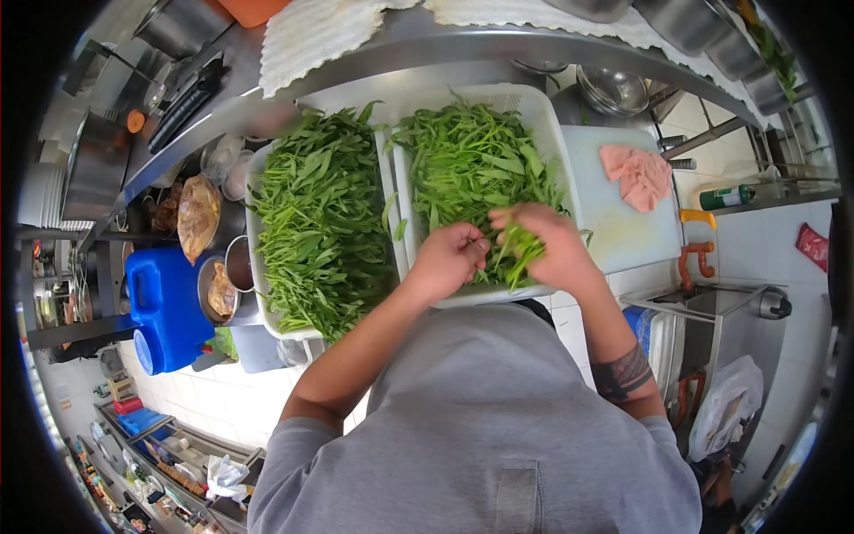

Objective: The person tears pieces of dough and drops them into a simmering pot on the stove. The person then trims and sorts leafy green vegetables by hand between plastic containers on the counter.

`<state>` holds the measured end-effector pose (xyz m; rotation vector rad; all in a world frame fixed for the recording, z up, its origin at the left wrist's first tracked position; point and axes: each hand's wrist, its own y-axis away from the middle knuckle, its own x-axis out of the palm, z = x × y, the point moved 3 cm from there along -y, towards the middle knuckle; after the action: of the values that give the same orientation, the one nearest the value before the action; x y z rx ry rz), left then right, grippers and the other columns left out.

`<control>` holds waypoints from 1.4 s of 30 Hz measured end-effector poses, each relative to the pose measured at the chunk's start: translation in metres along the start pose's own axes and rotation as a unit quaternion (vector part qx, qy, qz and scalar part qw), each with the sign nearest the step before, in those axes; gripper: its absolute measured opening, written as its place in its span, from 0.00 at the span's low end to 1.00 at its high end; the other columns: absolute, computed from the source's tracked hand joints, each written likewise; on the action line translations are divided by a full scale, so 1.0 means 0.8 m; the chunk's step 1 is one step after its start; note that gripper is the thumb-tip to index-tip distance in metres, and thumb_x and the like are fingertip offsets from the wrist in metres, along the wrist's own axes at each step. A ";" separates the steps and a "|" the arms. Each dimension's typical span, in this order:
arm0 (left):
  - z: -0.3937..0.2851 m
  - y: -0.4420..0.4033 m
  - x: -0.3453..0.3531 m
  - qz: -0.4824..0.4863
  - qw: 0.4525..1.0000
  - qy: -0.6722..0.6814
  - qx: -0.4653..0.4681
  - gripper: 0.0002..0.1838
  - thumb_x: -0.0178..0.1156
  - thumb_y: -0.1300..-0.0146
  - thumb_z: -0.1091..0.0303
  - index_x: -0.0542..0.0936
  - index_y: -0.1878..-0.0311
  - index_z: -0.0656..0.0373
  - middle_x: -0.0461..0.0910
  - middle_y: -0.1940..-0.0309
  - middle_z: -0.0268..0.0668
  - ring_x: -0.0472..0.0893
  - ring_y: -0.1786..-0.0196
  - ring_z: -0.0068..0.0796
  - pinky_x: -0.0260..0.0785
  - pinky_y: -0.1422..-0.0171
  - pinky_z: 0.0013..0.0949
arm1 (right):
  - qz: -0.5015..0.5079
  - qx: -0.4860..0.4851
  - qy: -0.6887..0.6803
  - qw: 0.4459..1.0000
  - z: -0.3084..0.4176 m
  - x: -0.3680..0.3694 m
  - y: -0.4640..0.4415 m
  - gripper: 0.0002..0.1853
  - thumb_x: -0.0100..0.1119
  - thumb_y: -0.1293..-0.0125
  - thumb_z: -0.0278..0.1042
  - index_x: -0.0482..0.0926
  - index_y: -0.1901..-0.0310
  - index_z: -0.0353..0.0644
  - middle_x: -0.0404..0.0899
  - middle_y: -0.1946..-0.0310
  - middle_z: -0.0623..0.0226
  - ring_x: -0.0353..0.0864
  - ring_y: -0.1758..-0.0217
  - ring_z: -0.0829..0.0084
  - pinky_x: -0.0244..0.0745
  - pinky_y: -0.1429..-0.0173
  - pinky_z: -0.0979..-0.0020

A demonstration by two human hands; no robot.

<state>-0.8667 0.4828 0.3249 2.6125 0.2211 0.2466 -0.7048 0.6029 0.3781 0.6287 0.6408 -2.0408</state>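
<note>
Two white baskets full of leafy green stems stand side by side, the left basket (258, 303) and the right basket (569, 169). Over the near edge of the right one, my right hand (551, 245) is closed round a small bunch of greens (519, 254). Its fingers are somewhat blurred. Just left of that bunch, my left hand (451, 258) is closed, thumb and fingertips pinched together; what it pinches is too small to name. More cut greens (480, 160) fill the right basket behind both hands.
A white cutting board (596, 205) with a crumpled pink cloth (636, 176) lies at the right. On the left are a blue jerrycan (165, 298), a metal pot (238, 263) and a bagged item (197, 214). A steel shelf edge (427, 49) runs across behind the baskets.
</note>
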 end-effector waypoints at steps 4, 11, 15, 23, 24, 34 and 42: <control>-0.008 0.010 -0.009 0.018 1.000 -0.016 0.001 0.08 0.62 0.23 0.72 0.83 0.46 0.65 0.83 0.69 0.33 0.77 0.69 0.21 0.71 0.62 0.30 | 0.115 0.002 0.048 0.992 0.005 0.015 0.007 0.36 0.60 0.55 0.12 0.84 0.39 0.41 0.87 0.50 0.53 0.81 0.35 0.48 0.73 0.25 0.50; 0.015 0.014 -0.038 0.048 0.858 -0.466 0.209 0.13 0.63 0.31 0.77 0.87 0.46 0.60 0.89 0.59 0.41 0.87 0.56 0.47 0.80 0.48 0.47 | -0.056 0.108 0.046 0.991 -0.023 -0.050 0.020 0.24 0.70 0.43 0.18 0.83 0.42 0.35 0.88 0.55 0.55 0.86 0.46 0.51 0.80 0.36 0.57; -0.029 -0.009 -0.046 -0.147 0.811 -0.476 0.306 0.12 0.65 0.38 0.74 0.88 0.51 0.61 0.89 0.54 0.43 0.85 0.49 0.55 0.79 0.43 0.51 | -0.142 0.188 -0.098 0.967 -0.009 -0.072 0.021 0.19 0.79 0.34 0.32 0.83 0.46 0.34 0.88 0.61 0.63 0.83 0.59 0.76 0.80 0.48 0.69; -0.056 -0.098 -0.077 -0.171 0.678 -0.681 0.217 0.15 0.69 0.39 0.67 0.90 0.48 0.57 0.89 0.52 0.43 0.85 0.48 0.52 0.80 0.41 0.49 | -0.099 0.177 -0.038 0.978 0.018 -0.079 0.026 0.16 0.78 0.31 0.30 0.82 0.48 0.33 0.90 0.57 0.68 0.86 0.56 0.79 0.81 0.46 0.72; -0.071 -0.079 -0.073 -0.198 0.694 -0.634 0.279 0.14 0.69 0.37 0.66 0.91 0.49 0.58 0.89 0.54 0.43 0.86 0.48 0.51 0.80 0.42 0.49 | -0.115 0.177 -0.039 0.977 0.020 -0.081 0.031 0.15 0.78 0.31 0.29 0.82 0.49 0.34 0.89 0.58 0.68 0.85 0.56 0.79 0.81 0.47 0.72; -0.129 0.017 -0.035 -0.221 0.785 -0.458 0.354 0.13 0.68 0.28 0.70 0.88 0.45 0.63 0.88 0.54 0.49 0.87 0.51 0.52 0.81 0.45 0.44 | -0.145 0.007 -0.014 0.989 0.034 -0.096 0.047 0.15 0.74 0.34 0.18 0.81 0.48 0.34 0.86 0.48 0.56 0.89 0.50 0.69 0.84 0.45 0.68; -0.126 0.046 0.018 -0.098 0.927 -0.153 0.329 0.14 0.75 0.32 0.73 0.83 0.46 0.63 0.89 0.62 0.39 0.88 0.60 0.28 0.81 0.53 0.33 | -0.074 -0.138 0.029 0.987 0.062 -0.048 -0.017 0.23 0.73 0.45 0.25 0.79 0.47 0.40 0.84 0.40 0.56 0.79 0.26 0.48 0.70 0.21 0.46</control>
<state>-0.8704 0.5017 0.4316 3.1999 0.5262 -0.3727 -0.7068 0.6003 0.4422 0.4914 1.0108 -2.0242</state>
